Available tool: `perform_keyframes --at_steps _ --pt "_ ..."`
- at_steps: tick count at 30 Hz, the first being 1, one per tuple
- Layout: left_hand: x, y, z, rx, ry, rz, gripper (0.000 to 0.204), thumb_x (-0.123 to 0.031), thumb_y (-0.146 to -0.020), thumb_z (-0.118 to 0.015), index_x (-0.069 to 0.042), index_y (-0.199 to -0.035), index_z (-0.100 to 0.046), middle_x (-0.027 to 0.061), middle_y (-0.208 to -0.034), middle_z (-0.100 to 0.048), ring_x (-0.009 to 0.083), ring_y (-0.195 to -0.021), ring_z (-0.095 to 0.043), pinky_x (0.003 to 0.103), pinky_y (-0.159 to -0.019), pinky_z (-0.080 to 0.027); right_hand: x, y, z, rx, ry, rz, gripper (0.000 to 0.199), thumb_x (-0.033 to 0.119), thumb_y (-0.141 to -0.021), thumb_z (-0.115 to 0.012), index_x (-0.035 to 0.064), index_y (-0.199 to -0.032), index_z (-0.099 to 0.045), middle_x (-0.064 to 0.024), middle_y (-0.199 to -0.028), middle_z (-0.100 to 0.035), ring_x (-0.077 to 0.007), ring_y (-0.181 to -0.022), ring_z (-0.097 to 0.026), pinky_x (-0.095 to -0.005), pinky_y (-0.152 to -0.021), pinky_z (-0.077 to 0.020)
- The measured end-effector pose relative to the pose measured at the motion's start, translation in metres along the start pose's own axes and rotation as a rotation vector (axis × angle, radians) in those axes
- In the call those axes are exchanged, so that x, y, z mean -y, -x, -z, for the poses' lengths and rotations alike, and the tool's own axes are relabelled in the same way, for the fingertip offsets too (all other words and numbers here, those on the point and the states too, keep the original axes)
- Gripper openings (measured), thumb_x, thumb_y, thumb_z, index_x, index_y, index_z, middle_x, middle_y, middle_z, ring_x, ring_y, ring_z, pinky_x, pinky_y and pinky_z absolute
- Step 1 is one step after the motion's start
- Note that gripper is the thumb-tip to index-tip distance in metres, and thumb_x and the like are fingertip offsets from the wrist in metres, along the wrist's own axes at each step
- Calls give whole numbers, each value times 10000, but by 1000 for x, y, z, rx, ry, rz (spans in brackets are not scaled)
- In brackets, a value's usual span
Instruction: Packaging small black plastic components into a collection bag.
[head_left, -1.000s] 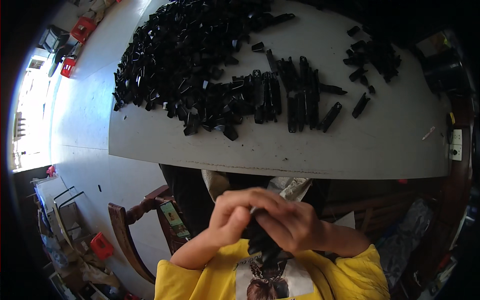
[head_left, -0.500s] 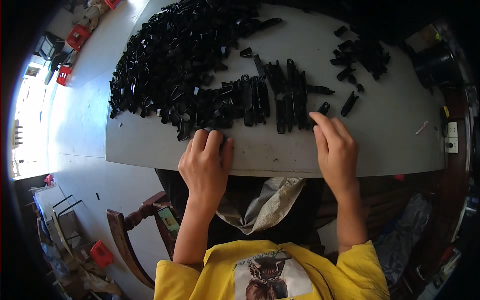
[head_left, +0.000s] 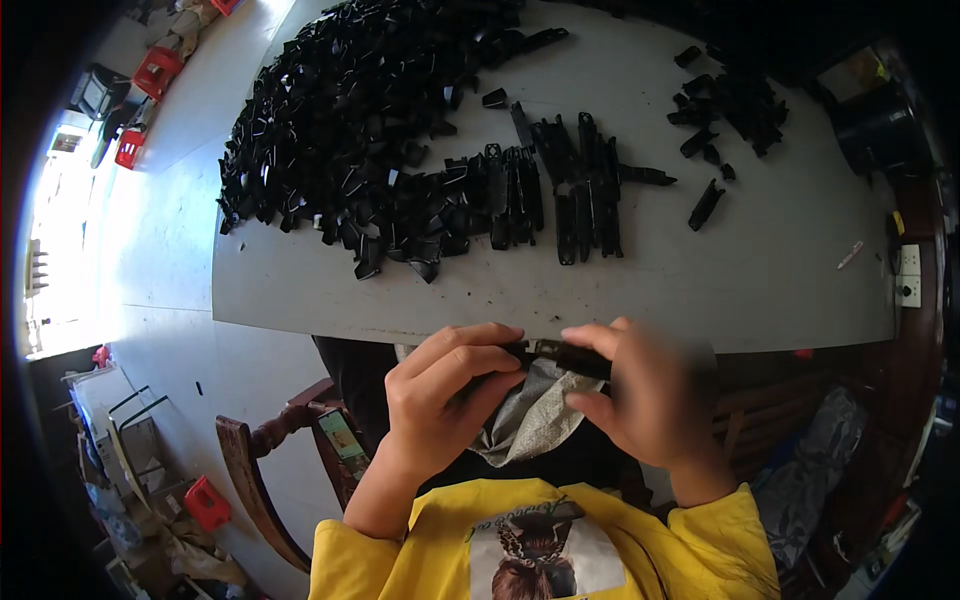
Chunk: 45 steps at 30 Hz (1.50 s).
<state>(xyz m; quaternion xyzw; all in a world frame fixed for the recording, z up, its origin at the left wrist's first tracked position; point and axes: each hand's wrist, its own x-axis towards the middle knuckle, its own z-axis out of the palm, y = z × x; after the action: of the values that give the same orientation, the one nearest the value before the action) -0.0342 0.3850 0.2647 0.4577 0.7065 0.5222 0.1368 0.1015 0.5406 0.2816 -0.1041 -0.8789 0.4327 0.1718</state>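
Observation:
Just past the table's near edge, my two hands meet over my lap. My right hand (head_left: 648,395), partly smeared by motion, grips a long black plastic piece (head_left: 572,358) between thumb and fingers. My left hand (head_left: 447,392) pinches a small black plastic piece (head_left: 519,350) at the long one's left end; fingers hide much of it. Whether the two pieces are joined I cannot tell. Beyond the hands, long black pieces lie side by side in a row (head_left: 586,190). A big heap of small black pieces (head_left: 340,130) covers the table's left part.
On the grey table (head_left: 760,290), another black pile (head_left: 745,110) lies at the far right, with a loose black piece (head_left: 706,205) nearer. A whitish pen (head_left: 850,256) is by the right edge. Below are a woven sack (head_left: 530,425) and a wooden chair (head_left: 245,460) with a phone (head_left: 342,436).
Both hands have drawn back from the table toward me and come together. The right brought a long black piece from beside the row; the left brought a small one from the heap's near edge.

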Motion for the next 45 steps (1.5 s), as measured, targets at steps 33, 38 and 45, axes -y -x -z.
perform_keyframes --at_steps 33,38,45 --pt "-5 2 8 131 153 -54 178 28 -660 -781 -18 -770 -650 150 -920 -704 216 -778 -689 270 -679 -545 7 9 7 152 238 178 332 227 -743 -756 24 -969 -624 -57 -666 -573 -223 -542 -575 -319 -511 -439" --pt "-5 1 10 155 208 -46 188 30 -656 -785 -16 -773 -645 157 -928 -703 222 -767 -689 273 -672 -547 5 9 9 171 246 217 356 231 -740 -759 20 -994 -627 -51 -668 -562 -213 -551 -571 -323 -501 -428" --pt "-4 1 11 175 211 -93 213 60 -632 -779 -5 -785 -646 180 -940 -697 228 -768 -688 274 -673 -546 -1 9 5 128 212 283 340 239 -755 -749 6 -966 -618 -35 -644 -501 -177 -518 -541 -287 -451 -419"
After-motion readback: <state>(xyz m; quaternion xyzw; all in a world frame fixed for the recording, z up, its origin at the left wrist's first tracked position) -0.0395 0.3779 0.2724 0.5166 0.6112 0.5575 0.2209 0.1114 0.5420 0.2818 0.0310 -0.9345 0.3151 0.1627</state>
